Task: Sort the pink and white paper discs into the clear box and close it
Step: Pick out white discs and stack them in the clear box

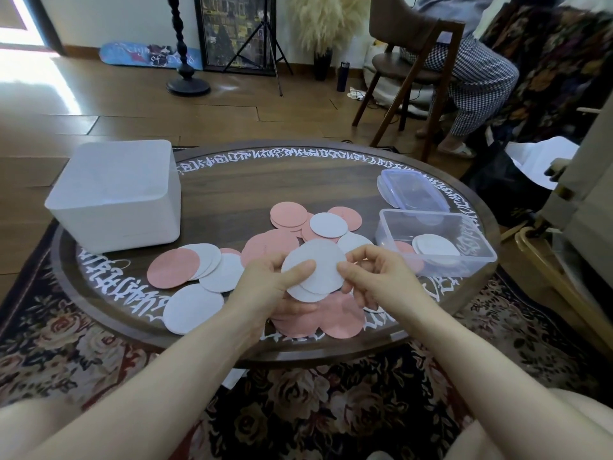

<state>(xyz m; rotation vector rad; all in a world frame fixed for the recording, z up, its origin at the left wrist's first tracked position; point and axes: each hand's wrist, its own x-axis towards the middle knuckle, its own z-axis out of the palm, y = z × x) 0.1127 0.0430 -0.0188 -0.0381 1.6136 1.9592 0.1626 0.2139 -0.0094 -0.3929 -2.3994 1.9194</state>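
Above the middle of the round wooden table [252,190], my left hand [268,290] holds a small stack of white discs [315,263], thumb on top. My right hand [374,277] pinches the right edge of the top white disc. Loose pink discs [288,214] and white discs [194,307] lie scattered over the table, some overlapping. The clear box [464,260] stands open at the right, with white discs on one side and a pink one on the other. Its clear lid [411,190] lies just behind it.
A white opaque bin [116,197] sits at the table's left rear. A patterned rug [66,343] lies under the table. A person [471,71] sits on a wooden chair at the back right. A lamp stand [185,71] and a tripod stand on the floor behind.
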